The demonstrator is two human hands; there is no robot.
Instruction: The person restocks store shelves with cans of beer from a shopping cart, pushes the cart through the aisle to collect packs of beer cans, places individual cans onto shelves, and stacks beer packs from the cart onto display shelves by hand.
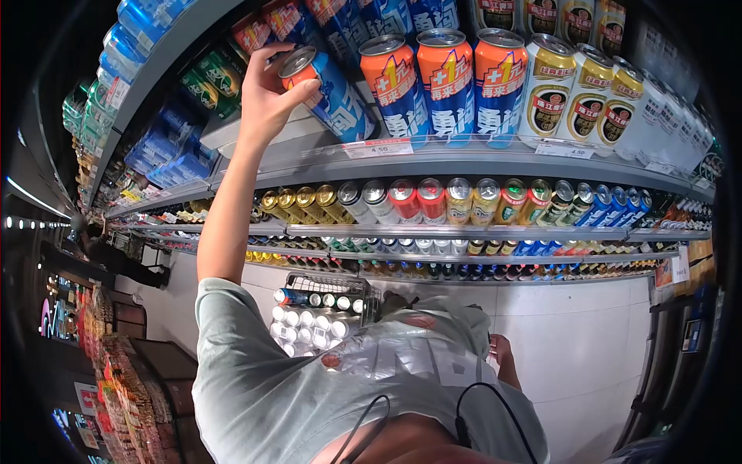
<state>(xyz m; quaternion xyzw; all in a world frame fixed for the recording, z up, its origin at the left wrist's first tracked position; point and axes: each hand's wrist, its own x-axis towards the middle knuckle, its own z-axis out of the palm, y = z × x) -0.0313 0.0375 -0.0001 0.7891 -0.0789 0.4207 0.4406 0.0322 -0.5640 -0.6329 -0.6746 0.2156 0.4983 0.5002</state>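
Note:
My left hand (270, 97) is wrapped round the top of a blue and orange can (336, 97) at the upper left of the shelf. The can leans, its base near the shelf's front edge. To its right stand upright cans of the same kind (447, 89), then white and gold cans (550, 93). Low at the right, beside my body, my right hand (502, 352) hangs with its fingers partly in view; whether it holds anything cannot be made out.
The shelf edge (464, 160) with price tags runs across the view, with lower rows of cans beneath. A wire cart (369, 298) holding several cans stands below at the left. A person in dark clothes (127, 259) is at the far left.

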